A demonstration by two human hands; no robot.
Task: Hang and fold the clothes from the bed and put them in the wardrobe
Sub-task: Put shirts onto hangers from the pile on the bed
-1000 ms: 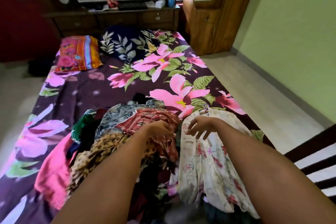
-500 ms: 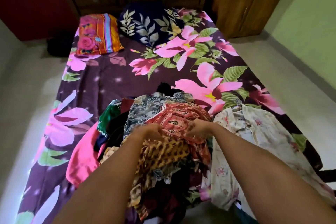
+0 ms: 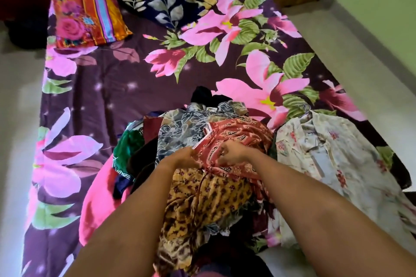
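Where clothes pile (image 3: 202, 200) covers bed (image 3: 101, 87), red print garment (image 3: 243, 135) crumpled atop; L hand (image 3: 183, 157), R hand (image 3: 233, 153) fingers pinch it.

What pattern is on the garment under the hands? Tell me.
Dark paisley-like motifs on the red fabric garment, pale edge trim; best in the head view.

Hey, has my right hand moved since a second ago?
Yes. The right hand left the white floral shirt and shifted left onto the red patterned garment, which it now pinches.
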